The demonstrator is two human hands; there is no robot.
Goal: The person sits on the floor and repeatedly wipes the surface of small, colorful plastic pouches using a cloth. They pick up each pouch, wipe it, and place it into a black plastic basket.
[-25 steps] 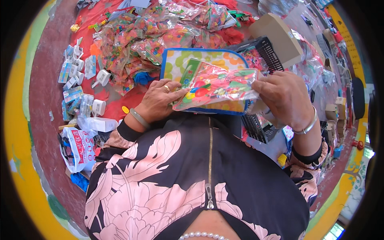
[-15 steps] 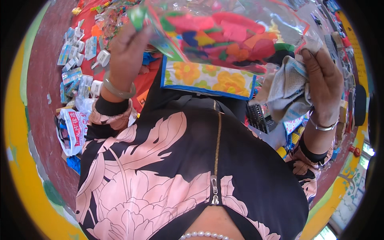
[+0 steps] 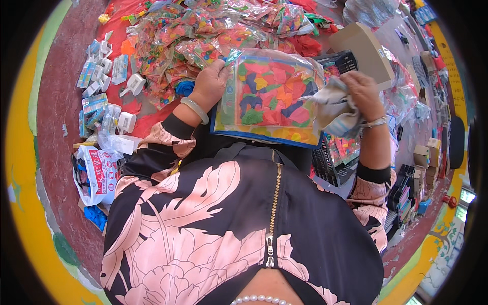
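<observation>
A clear plastic bag [image 3: 272,94] full of flat, many-coloured pieces lies over a flower-patterned board with a blue edge [image 3: 264,138] on my lap. My left hand [image 3: 211,81] pinches the bag's upper left corner, fingers closed. At the bag's right side, my right hand [image 3: 363,94] is wrapped round a crumpled grey-white cloth [image 3: 336,109], which hangs against the bag's right edge. The cloth and knuckles hide my right fingertips.
Beyond the board rises a heap of similar filled bags [image 3: 188,40] on a red sheet. A black crate [image 3: 333,165] sits by my right side, an open cardboard box [image 3: 363,53] farther off. White plastic gadgets [image 3: 134,84] and a white carrier bag [image 3: 99,175] lie at left.
The bag, raised and blurred before, has come down flat onto the board. Both hands have moved inward and lower, the right still with the cloth.
</observation>
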